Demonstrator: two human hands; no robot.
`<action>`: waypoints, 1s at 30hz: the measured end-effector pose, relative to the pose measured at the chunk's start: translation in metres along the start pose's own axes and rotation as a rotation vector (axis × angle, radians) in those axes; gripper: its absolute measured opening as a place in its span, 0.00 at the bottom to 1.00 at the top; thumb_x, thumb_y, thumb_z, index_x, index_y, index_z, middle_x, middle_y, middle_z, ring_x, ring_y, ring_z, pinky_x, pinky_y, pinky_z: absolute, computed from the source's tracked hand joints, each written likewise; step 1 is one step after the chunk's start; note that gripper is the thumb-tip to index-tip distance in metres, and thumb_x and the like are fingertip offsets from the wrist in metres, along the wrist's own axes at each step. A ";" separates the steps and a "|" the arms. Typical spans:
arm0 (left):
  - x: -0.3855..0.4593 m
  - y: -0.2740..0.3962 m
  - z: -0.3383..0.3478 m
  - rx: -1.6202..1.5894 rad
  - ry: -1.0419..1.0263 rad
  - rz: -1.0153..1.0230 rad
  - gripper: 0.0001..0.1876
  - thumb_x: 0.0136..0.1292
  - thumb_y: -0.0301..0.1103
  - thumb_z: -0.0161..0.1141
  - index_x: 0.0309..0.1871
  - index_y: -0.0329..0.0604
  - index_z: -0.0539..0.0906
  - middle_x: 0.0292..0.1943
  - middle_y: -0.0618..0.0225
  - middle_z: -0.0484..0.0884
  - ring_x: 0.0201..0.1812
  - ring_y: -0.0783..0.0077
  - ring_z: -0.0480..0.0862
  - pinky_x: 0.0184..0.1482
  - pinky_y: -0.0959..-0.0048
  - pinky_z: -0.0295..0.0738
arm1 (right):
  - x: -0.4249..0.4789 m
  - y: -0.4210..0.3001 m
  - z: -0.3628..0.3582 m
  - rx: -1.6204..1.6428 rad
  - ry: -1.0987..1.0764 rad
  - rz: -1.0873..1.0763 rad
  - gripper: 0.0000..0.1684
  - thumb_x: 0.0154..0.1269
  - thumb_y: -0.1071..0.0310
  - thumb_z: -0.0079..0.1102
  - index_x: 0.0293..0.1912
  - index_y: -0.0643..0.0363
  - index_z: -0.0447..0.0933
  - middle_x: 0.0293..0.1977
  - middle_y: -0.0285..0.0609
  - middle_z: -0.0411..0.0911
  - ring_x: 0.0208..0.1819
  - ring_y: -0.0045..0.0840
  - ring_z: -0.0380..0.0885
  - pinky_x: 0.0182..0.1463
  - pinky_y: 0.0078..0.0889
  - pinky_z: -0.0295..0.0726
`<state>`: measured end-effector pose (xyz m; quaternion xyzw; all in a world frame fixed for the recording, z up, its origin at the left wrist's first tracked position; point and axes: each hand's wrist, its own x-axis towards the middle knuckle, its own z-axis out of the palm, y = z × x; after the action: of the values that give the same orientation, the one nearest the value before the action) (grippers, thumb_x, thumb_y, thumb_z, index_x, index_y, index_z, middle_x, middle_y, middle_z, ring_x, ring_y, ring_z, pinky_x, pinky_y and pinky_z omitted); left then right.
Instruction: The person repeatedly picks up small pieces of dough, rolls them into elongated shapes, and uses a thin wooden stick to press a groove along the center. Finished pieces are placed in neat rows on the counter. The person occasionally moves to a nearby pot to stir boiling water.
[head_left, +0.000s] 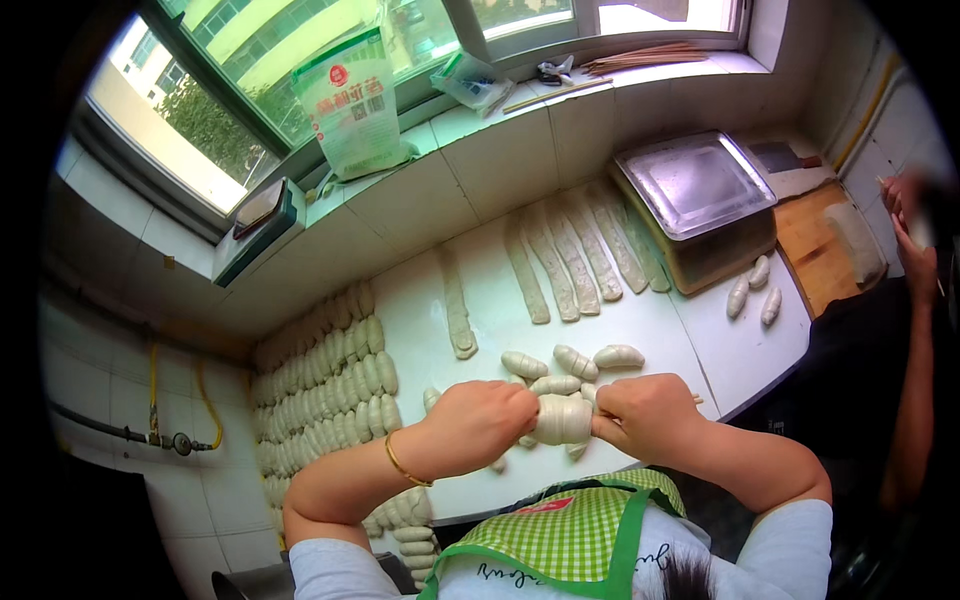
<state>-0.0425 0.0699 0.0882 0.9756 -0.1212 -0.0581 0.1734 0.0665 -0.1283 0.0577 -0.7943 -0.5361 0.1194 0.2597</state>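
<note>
Between my two hands a thick pale roll (562, 419), wound in bands of what looks like dough, is held up close to my apron. My left hand (480, 424) grips its left end with curled fingers. At the right end my right hand (651, 417) closes, thumb beneath. Light wooden tips (698, 399) poke out past the right knuckles; whether they belong to the roll is hidden. Several smaller wound rolls (576, 361) lie loosely on the white table (491, 322) just beyond and below my hands. A single flat dough strip (457, 307) lies farther back.
Stacked rows of rolls (330, 375) fill the left side. More dough strips (570, 262) lie before a lidded metal container (697, 187). A cleaver (776, 157) rests by a wooden board (814, 225). At right, another person's hands (911, 232) hold a stick. The windowsill holds skewers (645, 58).
</note>
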 end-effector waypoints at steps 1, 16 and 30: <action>-0.004 -0.001 0.002 -0.091 -0.017 -0.051 0.06 0.57 0.33 0.49 0.28 0.42 0.71 0.23 0.64 0.76 0.27 0.61 0.76 0.28 0.68 0.70 | 0.000 0.003 -0.005 0.011 0.030 0.021 0.10 0.51 0.61 0.59 0.22 0.55 0.74 0.16 0.40 0.71 0.19 0.35 0.72 0.23 0.33 0.69; -0.017 -0.021 -0.001 -0.584 0.468 -0.332 0.07 0.59 0.34 0.53 0.36 0.43 0.78 0.28 0.60 0.78 0.28 0.62 0.79 0.32 0.70 0.73 | 0.016 0.002 0.008 0.545 0.116 0.044 0.06 0.56 0.70 0.54 0.33 0.61 0.75 0.25 0.40 0.73 0.27 0.28 0.73 0.33 0.27 0.71; 0.009 0.000 0.114 -1.043 0.606 -0.465 0.09 0.58 0.34 0.53 0.28 0.38 0.72 0.20 0.61 0.73 0.21 0.67 0.74 0.24 0.71 0.68 | 0.026 -0.007 0.017 1.167 0.474 -0.026 0.11 0.62 0.69 0.49 0.40 0.63 0.76 0.52 0.50 0.67 0.57 0.33 0.63 0.61 0.33 0.55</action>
<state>-0.0518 0.0309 -0.0186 0.7373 0.1917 0.1327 0.6341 0.0627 -0.0979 0.0494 -0.5201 -0.3203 0.2097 0.7635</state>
